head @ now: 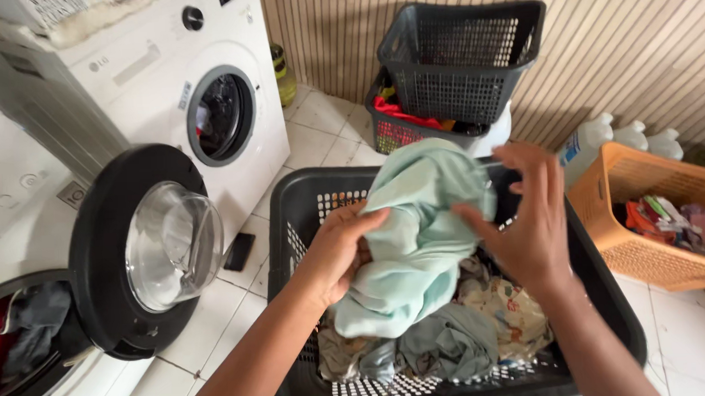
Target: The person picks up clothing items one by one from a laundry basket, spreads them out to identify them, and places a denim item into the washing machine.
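A pale mint-green garment is bunched up above a black laundry basket in the middle of the view. My left hand grips its left side, fingers closed into the cloth. My right hand pinches the garment's upper right edge, thumb and fingers on the fabric. Under the garment lie grey clothes and a patterned cream piece inside the basket.
At the left a front-loading washer stands with its black round door swung open and dark clothes inside. A second white washer stands behind. Two stacked black baskets are at the back, an orange basket with white bottles at right.
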